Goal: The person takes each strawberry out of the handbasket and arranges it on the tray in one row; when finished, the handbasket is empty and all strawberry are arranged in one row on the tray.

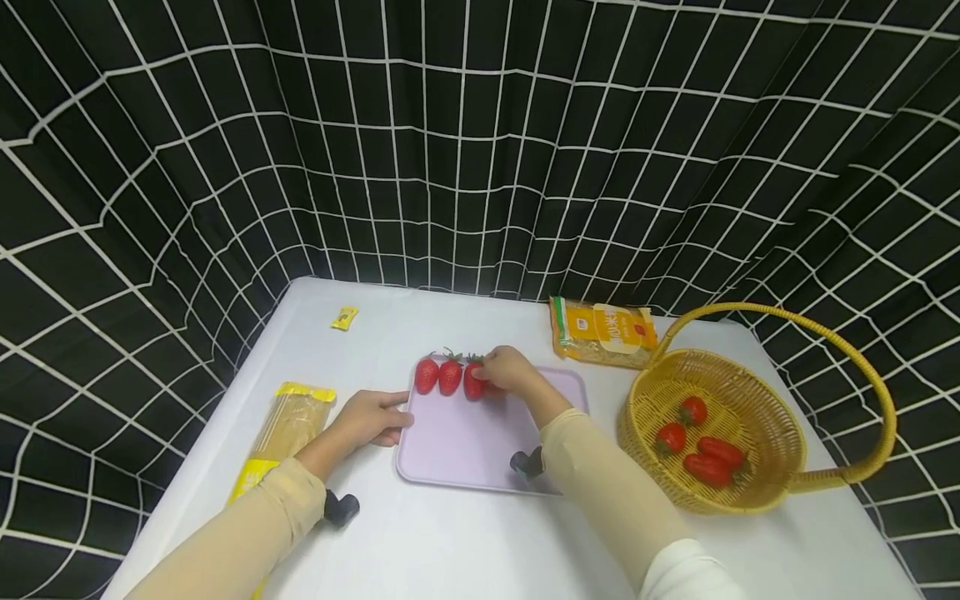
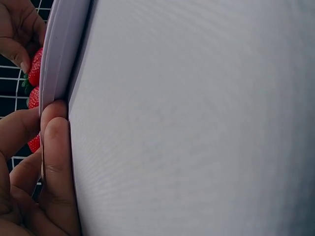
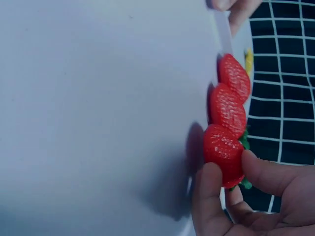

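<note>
Right hand (image 1: 512,372), slanted left, pinches a red strawberry (image 1: 472,383) at a lilac rectangular tray's (image 1: 472,442) far rim; left hand (image 1: 367,419) clamps its left one.

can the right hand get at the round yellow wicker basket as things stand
Probably not while the right hand holds that tapered red strawberry, though nothing seems to block the open-topped basket.

Over my remote feed, no wording reads with certainty. Head view, print on 3 items: Chinese characters, too small to decipher, on the pale panel (image 1: 617,326) of the orange bag (image 1: 585,329); blurred pale lettering on the long packet (image 1: 294,421); illegible marks on the small yellow wrapper (image 1: 345,317).
</note>
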`<action>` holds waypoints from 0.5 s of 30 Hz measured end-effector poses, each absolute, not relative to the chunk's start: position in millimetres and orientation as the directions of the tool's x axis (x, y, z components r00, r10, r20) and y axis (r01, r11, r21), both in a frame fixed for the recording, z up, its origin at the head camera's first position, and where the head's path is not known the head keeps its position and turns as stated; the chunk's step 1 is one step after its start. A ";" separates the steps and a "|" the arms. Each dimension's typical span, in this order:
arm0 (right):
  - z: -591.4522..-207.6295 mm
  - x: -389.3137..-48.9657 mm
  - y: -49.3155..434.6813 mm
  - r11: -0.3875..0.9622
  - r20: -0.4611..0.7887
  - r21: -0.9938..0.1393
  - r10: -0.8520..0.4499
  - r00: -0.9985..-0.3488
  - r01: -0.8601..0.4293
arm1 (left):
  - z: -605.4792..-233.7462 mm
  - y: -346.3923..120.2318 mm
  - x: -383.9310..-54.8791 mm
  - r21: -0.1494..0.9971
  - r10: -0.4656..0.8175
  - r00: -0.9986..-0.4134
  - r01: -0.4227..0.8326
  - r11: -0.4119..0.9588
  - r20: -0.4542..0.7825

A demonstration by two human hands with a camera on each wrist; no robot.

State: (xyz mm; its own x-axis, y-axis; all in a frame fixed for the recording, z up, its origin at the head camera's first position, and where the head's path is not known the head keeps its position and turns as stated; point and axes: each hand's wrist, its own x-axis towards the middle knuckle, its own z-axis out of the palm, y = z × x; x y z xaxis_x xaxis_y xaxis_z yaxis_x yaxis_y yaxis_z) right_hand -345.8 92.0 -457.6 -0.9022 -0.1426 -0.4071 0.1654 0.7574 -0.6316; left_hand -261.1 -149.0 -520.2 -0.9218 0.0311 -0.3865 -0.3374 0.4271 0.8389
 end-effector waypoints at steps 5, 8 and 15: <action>-461.1 -345.8 88.9 0.756 -0.404 -0.624 -0.098 -0.910 0.196 | -518.9 -147.2 -262.0 0.841 0.042 -0.923 -0.330 0.428 -0.383; -463.2 -344.7 87.8 0.745 -0.405 -0.633 -0.087 -0.910 0.211 | -519.5 -146.6 -260.7 0.840 0.043 -0.918 -0.341 0.423 -0.394; -463.2 -344.8 84.9 0.761 -0.373 -0.625 -0.095 -0.923 0.175 | -516.8 -148.6 -259.9 0.829 0.027 -0.915 -0.353 0.434 -0.403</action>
